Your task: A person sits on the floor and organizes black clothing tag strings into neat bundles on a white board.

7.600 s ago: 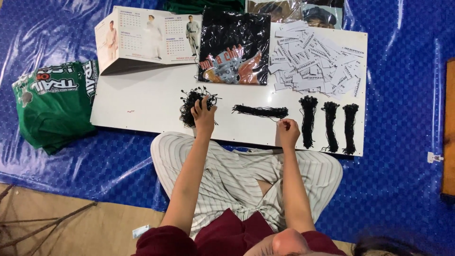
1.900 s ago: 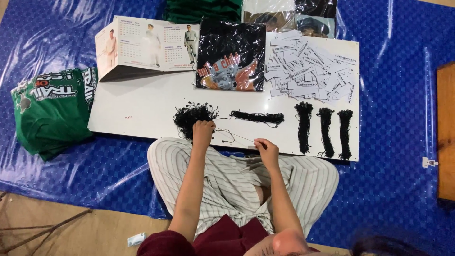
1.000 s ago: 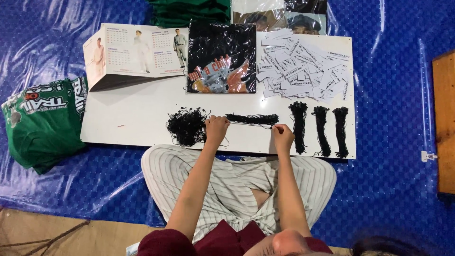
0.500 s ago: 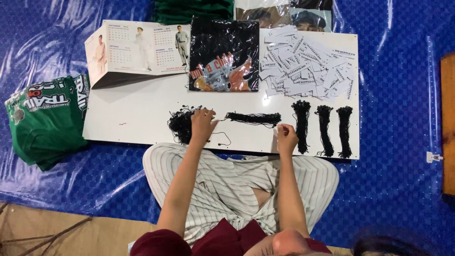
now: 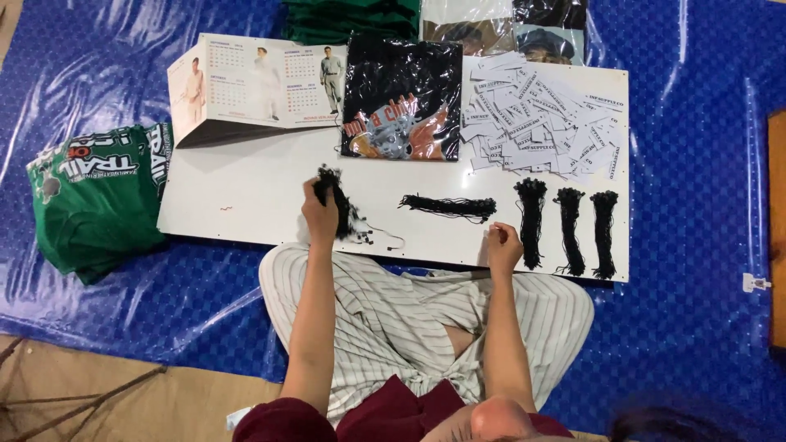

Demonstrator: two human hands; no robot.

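Far left, off the board on the blue sheet (image 5: pixel 164 49), lies a stack of green shirts (image 5: pixel 98 200). They touch the board's left edge.

The white board (image 5: pixel 246 196) carries the rest. At its back left corner sits an open calendar (image 5: pixel 254 86). Next to that, at the back edge, a black shirt in a clear bag (image 5: pixel 401 102).

The left hand (image 5: pixel 321 214) is near the front edge, left of the middle. It's closed around a clump of black strings (image 5: pixel 340 205), w/ some sticking out above the fist and a few trailing to the right on the board. Strings look very light, soft and floppy, so they prob. tangle fast. Best to grab the clump round its middle, like now, or pull one string by its end.

In the middle lies a flat bundle of strings (image 5: pixel 449 206), sideways.

The right hand (image 5: pixel 501 248) is at the front edge, just left of three upright bundles (image 5: pixel 569 229). Its fingers are pressed together, maybe pinching one thin string, but it's too small to tell.

At the back right corner is a heap of white paper tags (image 5: pixel 544 123). Also light, easy to scatter.
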